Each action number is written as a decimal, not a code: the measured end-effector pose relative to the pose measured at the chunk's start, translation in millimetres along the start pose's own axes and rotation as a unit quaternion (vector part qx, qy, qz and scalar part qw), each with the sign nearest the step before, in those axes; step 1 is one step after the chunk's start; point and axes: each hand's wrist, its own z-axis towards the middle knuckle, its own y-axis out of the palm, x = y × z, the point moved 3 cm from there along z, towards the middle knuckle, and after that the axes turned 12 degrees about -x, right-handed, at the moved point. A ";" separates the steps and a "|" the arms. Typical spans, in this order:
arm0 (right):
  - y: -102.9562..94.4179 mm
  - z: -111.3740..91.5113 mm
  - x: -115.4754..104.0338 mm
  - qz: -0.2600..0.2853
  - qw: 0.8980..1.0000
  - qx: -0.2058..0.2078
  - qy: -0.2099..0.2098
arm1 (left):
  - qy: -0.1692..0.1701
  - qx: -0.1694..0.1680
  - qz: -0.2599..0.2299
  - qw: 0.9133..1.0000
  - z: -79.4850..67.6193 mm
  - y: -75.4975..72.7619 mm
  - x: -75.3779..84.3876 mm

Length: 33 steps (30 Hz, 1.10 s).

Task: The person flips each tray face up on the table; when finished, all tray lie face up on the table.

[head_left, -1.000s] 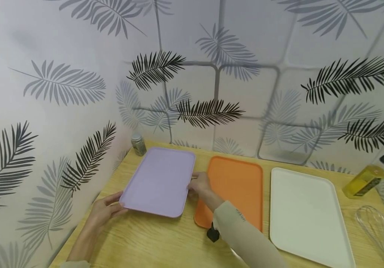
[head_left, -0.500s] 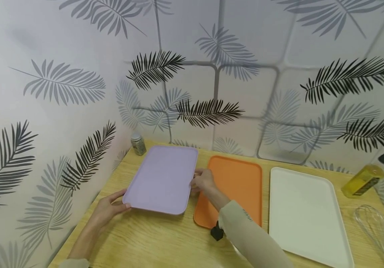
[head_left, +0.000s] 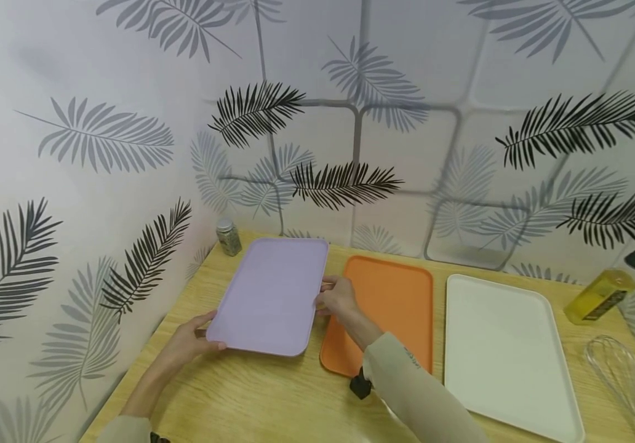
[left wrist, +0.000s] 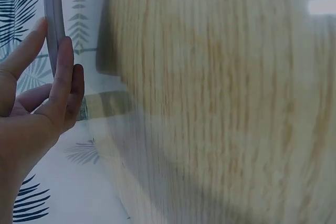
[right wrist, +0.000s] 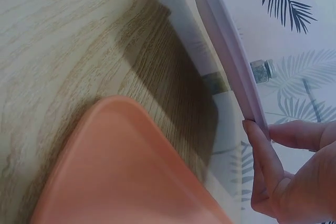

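Observation:
A flat lilac tray (head_left: 273,295) is held above the table, its shadow falling on the wood below in the right wrist view. My left hand (head_left: 187,341) pinches its near left corner between thumb and fingers; the left wrist view shows the tray's thin edge (left wrist: 53,19) between them. On the other side, my right hand (head_left: 339,301) grips the right edge, thumb on one face and fingers on the other. An orange tray (head_left: 392,301) lies on the table beside and partly below my right hand and forearm, which hide some of it.
A white tray (head_left: 508,351) lies right of the orange one. Farther right are a yellow oil bottle (head_left: 602,295) and a wire whisk (head_left: 616,375). A small seasoning jar (head_left: 229,237) stands at the back left corner, close to the patterned wall (head_left: 129,74).
The lilac tray has shifted slightly to the right and a little away from me. Both hands have moved with it, keeping their holds. The other things stay put.

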 end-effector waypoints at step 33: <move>10.5 25.5 23.0 -0.097 0.994 0.046 0.003 | 0.045 -0.010 0.320 0.946 42.4 -10.3 -3.2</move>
